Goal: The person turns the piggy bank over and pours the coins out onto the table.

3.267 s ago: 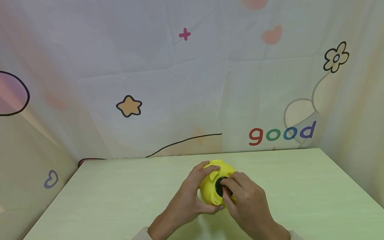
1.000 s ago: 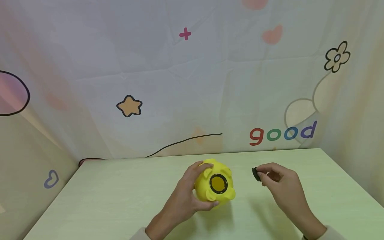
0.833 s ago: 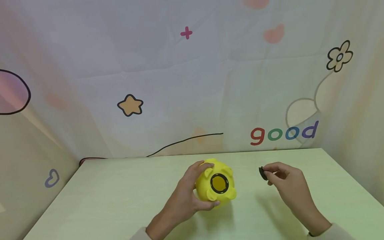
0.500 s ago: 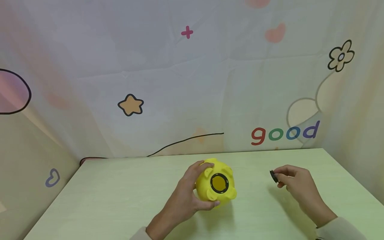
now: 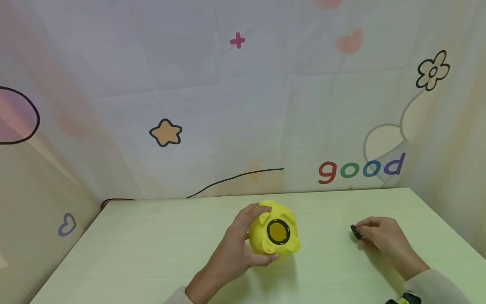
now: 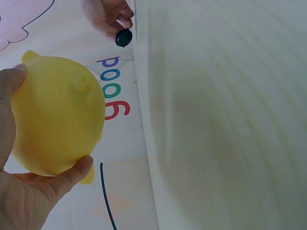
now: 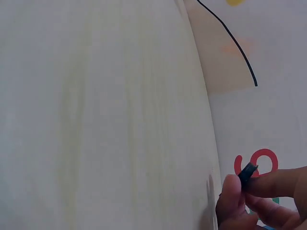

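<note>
A round yellow piggy bank (image 5: 256, 236) is gripped in my left hand (image 5: 235, 249), thumb below and fingers over the top. Its underside, with stubby feet, faces me, and a black-ringed round hole in it stands uncovered. In the left wrist view the smooth yellow body (image 6: 57, 115) fills the space between thumb and fingers. Off to the right, low over the table, my right hand (image 5: 387, 238) pinches a small black round plug (image 5: 355, 232) between thumb and fingertips. The right wrist view shows the plug (image 7: 248, 173) edge-on at the fingertips.
The pale green table (image 5: 152, 253) reaches back to a printed curtain (image 5: 228, 105) with a star, a flower and the word "good". Curtain folds also hang at both sides. A black and yellow band (image 5: 406, 299) sits at the right sleeve.
The right hand has drawn the black plug out of the piggy bank's underside and carried it right, then lower toward the table. The left hand keeps holding the bank, its hole now exposed.
</note>
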`<state>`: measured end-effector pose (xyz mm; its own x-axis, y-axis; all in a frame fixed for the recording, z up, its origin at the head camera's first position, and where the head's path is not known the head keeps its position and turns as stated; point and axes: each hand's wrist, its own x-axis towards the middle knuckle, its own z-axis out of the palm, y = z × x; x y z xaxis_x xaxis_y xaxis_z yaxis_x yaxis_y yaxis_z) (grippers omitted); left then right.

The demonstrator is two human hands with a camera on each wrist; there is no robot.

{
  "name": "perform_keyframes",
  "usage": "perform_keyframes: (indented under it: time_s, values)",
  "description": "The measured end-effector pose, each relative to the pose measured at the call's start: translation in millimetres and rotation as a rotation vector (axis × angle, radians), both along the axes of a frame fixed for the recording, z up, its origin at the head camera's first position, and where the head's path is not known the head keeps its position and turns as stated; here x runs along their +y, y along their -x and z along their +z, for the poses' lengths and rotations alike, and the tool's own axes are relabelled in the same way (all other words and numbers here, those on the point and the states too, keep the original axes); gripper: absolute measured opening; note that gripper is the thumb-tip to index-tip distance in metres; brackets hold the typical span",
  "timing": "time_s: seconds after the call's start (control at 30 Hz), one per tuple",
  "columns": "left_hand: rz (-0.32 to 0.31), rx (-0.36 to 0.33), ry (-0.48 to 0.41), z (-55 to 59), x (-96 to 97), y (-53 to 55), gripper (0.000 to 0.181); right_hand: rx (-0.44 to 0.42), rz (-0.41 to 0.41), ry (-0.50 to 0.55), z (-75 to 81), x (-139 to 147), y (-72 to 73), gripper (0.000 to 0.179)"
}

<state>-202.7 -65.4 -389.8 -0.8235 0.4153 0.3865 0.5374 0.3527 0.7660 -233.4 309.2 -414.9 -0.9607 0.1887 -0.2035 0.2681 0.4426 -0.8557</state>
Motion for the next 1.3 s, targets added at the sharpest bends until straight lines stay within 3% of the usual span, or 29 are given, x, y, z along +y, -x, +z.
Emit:
perform_keyframes:
  time_s: [0.13,0.47,0.83,1.07,1.3]
  values:
    - [-0.001,-0.002,0.000,-0.1,0.2,0.6,0.090,-0.040,0.003,0.022,-1.9,2,0.4,0.024]
    - [-0.003,-0.014,-0.009,-0.7,-0.3,0.0,0.089,-0.048,-0.005,0.021,-1.7,2,0.2,0.027]
    - [-0.017,-0.023,-0.026,-2.0,-0.3,1.4,0.089,0.015,0.025,-0.059,3.8,-4,-3.9,0.028]
    - [-0.017,-0.032,-0.028,-3.0,-1.0,1.5,0.089,0.120,0.067,-0.156,8.4,-17,-6.6,0.028]
    - [-0.018,-0.047,-0.035,-3.8,-2.2,2.3,0.089,0.339,0.266,-0.239,15.6,-48,-17.4,0.035]
